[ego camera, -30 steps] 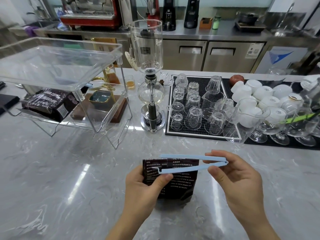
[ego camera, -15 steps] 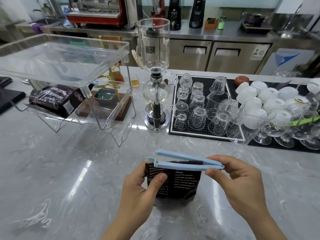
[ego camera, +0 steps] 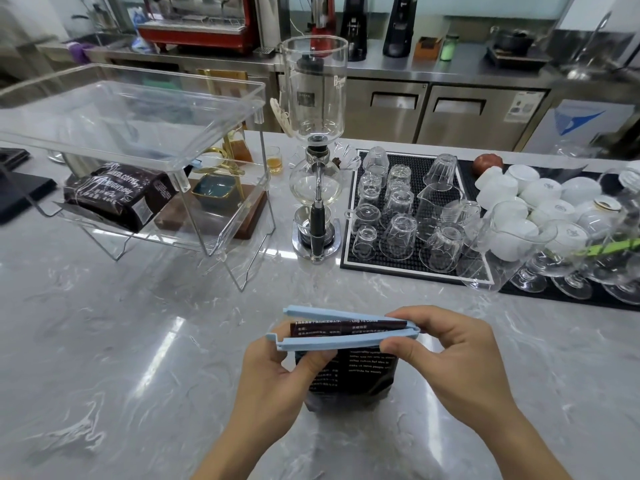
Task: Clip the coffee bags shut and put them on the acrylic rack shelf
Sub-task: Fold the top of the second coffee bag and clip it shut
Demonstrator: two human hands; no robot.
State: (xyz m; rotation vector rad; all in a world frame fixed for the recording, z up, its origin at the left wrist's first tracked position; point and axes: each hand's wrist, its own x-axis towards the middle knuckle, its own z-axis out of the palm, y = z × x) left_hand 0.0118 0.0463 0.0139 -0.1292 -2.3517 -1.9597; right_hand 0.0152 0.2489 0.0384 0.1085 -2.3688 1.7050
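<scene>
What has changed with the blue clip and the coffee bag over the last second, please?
The blue clip, first held in front of the coffee bag, now straddles the bag's top edge, one arm behind and one in front, still open at its left end. The right hand still pinches the hinge end; the left hand still holds the bag. The second bag stays on the acrylic rack.

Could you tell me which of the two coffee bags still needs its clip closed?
The upright bag between the hands, with the open blue clip straddling its top. The other bag lies on the rack's lower shelf.
</scene>
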